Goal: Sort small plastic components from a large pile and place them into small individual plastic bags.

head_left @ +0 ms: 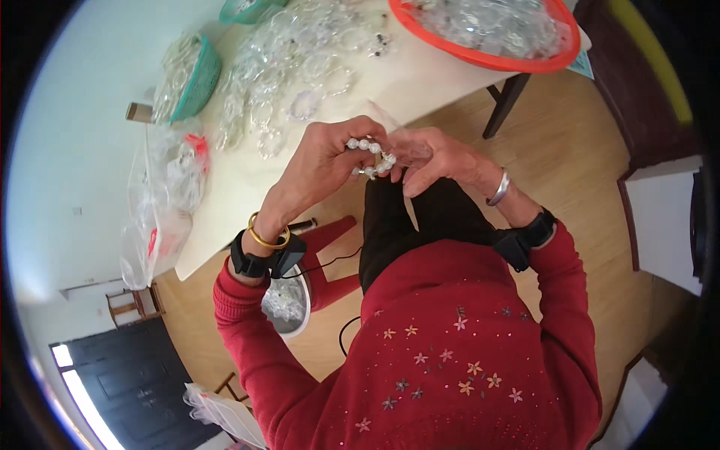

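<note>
Your left hand (328, 156) is curled nearly closed, thumb set against the fingers, and it has hold of a bracelet (386, 163) of white beads — gripped at one side, it seems, so much of the loop shows clear of your fingers. Over to your right hand (446, 159): fingers bent inward, thumb close by, with thin clear film (411, 150) gathered in them; where its edges run, I cannot tell. Nor can I tell whether beads and film touch. Both hands meet in front of you, above your lap and just short of the tabletop (394, 84), likely because that brings bracelet and film together where you can see both.

Look ahead now, and there's a loose pile (289, 60) of clear packets and loops spread toward your left, which probably makes single pieces easy to pick out. Off to the right, a red basin (480, 58) is heaped with more clear packets, its rim holding them in one place. A green basket (199, 86) does the same job on the left — beside it, white plastic bags (176, 184) slump near the tabletop's end. Down below, a white bucket (305, 311) stands on the floor.
</note>
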